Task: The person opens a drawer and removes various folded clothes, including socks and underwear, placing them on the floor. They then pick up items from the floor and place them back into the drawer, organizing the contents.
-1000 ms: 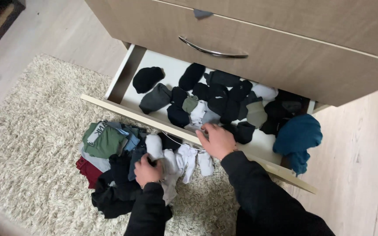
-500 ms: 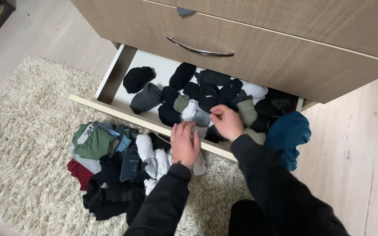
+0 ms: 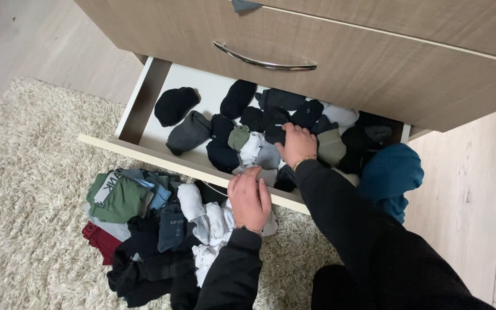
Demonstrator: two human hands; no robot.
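Head view: right hand (image 3: 297,144) fingers curl among dark rolled socks (image 3: 271,117) in the open white drawer (image 3: 144,100); left hand (image 3: 250,198) fingers lie together on its front edge.

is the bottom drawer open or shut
Open. The bottom drawer is pulled out over the rug, its inside showing balled socks; the right hand reaches into it.

Black, grey, white, olive socks (image 3: 259,129) showing in white-lined drawer (image 3: 144,112); teal cloth (image 3: 388,175) hanging; cream shag rug (image 3: 30,183) lying beneath.
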